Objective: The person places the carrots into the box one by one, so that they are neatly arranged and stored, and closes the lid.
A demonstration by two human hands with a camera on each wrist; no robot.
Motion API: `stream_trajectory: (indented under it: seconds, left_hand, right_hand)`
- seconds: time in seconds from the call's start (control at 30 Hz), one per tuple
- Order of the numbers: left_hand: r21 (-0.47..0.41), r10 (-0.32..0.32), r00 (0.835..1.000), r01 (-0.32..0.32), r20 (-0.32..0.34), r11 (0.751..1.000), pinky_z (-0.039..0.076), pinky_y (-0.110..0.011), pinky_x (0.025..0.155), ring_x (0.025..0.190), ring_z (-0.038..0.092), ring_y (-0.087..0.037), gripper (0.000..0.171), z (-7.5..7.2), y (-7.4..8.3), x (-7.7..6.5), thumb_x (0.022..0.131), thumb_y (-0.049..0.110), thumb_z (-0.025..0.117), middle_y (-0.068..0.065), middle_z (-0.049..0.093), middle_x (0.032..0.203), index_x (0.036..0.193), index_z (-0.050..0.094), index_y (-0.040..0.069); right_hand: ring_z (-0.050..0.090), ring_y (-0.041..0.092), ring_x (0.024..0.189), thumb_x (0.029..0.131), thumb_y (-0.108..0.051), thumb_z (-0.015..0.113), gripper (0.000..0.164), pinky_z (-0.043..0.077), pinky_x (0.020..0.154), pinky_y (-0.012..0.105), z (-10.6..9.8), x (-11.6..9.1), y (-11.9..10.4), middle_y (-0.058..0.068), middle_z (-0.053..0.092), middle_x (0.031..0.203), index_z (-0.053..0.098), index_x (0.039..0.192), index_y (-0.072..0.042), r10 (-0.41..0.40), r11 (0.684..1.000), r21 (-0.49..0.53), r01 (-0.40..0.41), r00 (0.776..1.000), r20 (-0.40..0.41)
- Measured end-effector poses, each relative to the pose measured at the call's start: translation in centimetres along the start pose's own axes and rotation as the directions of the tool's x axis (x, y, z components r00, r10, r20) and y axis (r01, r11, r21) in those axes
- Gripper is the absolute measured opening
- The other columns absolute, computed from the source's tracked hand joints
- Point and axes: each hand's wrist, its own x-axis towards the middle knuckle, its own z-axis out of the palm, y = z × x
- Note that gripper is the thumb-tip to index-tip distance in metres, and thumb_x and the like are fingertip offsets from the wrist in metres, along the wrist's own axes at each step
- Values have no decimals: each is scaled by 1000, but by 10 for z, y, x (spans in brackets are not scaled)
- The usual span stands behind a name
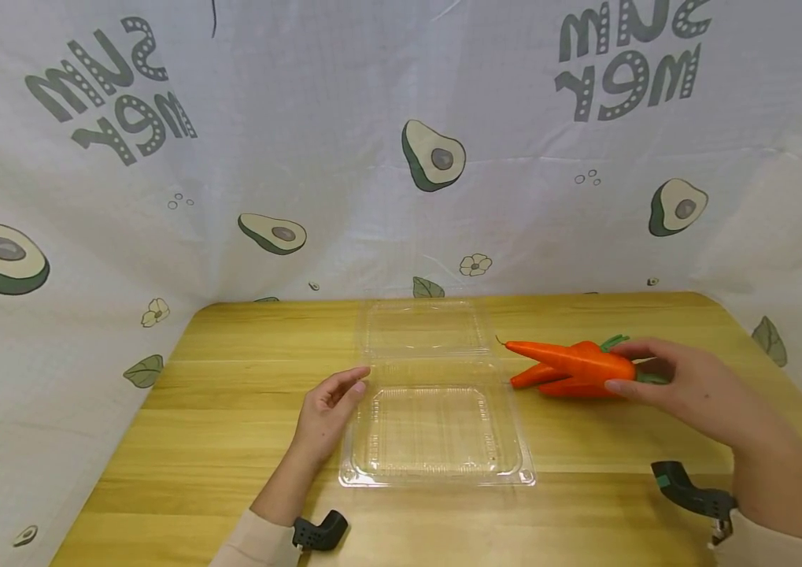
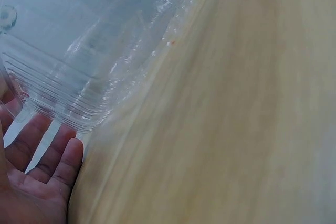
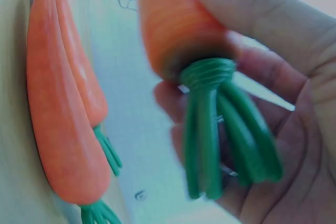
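A clear plastic clamshell box [image 1: 436,476] lies unfolded on the table, its lid [image 1: 422,303] spread behind the base. My left hand [image 1: 326,413] is at the left edge of the base, fingers loosely bent against the plastic; in the left wrist view the fingers [image 2: 65,166] reach under its ribbed side. To the right of the box, my right hand [image 1: 698,386] pinches an orange carrot [image 1: 563,358] by its thick end, thumb opposite the fingers. The right wrist view shows the green stalks [image 3: 207,129] of this carrot hanging by the palm. Two more carrots [image 3: 65,103] lie beneath it.
The wooden table [image 1: 230,441] ends at a white cloth [image 1: 344,157] printed with avocados and lettering, which hangs behind and at both sides. Dark camera mounts sit on the left wrist [image 1: 319,531] and the right wrist [image 1: 694,492].
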Motion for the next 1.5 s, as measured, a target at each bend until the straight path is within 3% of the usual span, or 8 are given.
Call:
stream_trajectory:
  seconds: [0.27,0.57,0.8,0.9,1.07,1.33,1.5]
  left_hand:
    - [8,35,999,-35,-14,999,53,-15,89,111,65,-4,27,2,-2,1,101,17,65,-13,69,132,125,71,6]
    - [-22,4,1000,-5,-21,1000,54,-17,87,107,66,-7,25,2,0,3,100,15,65,-11,70,129,123,72,8]
    - [-17,4,1000,-4,-20,1000,53,-17,88,109,65,-7,25,2,0,3,100,16,65,-10,70,130,123,72,9]
    - [-19,4,1000,-5,-20,1000,53,-17,88,109,66,-9,24,1,-1,3,100,16,65,-9,70,129,123,72,9]
    - [-26,8,1000,-8,-21,1000,54,-17,88,110,66,-12,24,2,0,3,101,15,64,-11,70,129,123,72,8]
    - [-19,-3,1000,2,-27,1000,54,-17,87,107,65,-7,24,2,-2,4,100,15,65,-10,71,129,123,72,9]
    - [-21,-10,1000,9,-23,1000,54,-17,89,109,66,-8,24,1,-2,4,101,16,65,-9,70,130,123,72,10]
  right_hand:
    - [59,35,115,89,-50,76,58,45,90,47,7,7,-24,17,68,131,63,136,-17,-46,999,-4,46,996,-70]
    - [60,39,119,84,-49,81,55,48,96,58,18,16,-50,17,69,130,70,130,-21,-101,994,29,104,990,-97]
    - [62,32,112,83,-45,83,49,51,95,53,27,19,-67,12,71,126,73,125,-22,-181,981,53,186,980,-85]
    - [63,25,105,83,-43,84,46,54,89,42,32,19,-73,9,72,123,73,123,-22,-226,972,55,230,971,-74]
    - [63,18,95,82,-40,85,45,56,76,25,45,22,-84,3,72,117,73,121,-20,-280,955,94,282,959,-34]
    - [62,16,92,80,-37,87,46,56,77,23,63,27,-95,1,72,116,73,120,-18,-267,953,177,246,957,109]
    - [61,13,93,82,-37,86,42,55,80,24,69,27,-101,-3,70,112,72,118,-19,-317,940,190,285,932,174]
